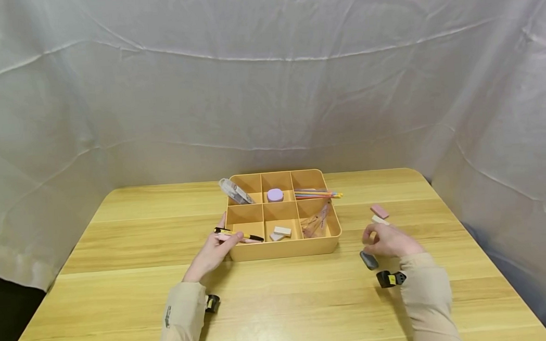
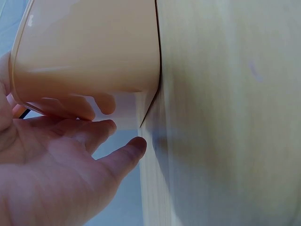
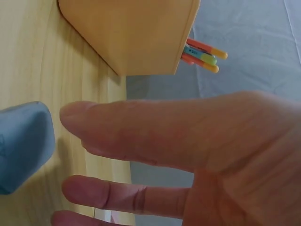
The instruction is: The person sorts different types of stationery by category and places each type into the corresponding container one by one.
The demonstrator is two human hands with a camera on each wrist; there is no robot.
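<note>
My left hand [image 1: 216, 251] holds the left wall of a tan divided organizer box [image 1: 284, 249], thumb over the rim and fingers along the outside. A black and yellow marker [image 1: 239, 235] lies slanted over that rim beside the thumb, above the front left compartment. Over the table to the right, my right hand [image 1: 391, 240] hovers with thumb and fingers extended and nothing between them. Close by its thumb tip lies a dark grey rounded block [image 3: 23, 146], a small gap showing between them. A white block [image 1: 380, 220] and a pink block [image 1: 379, 211] lie just beyond the right hand.
Front middle holds two white blocks [image 1: 282, 231]; front right, a clear bag [image 1: 315, 225]. Behind are a clear-and-white item [image 1: 234, 190], a purple round piece [image 1: 275, 195] and colourful pencils [image 1: 319, 194] jutting past the right rim. Grey cloth [image 1: 269, 103] hangs behind the wooden table [image 1: 291, 310].
</note>
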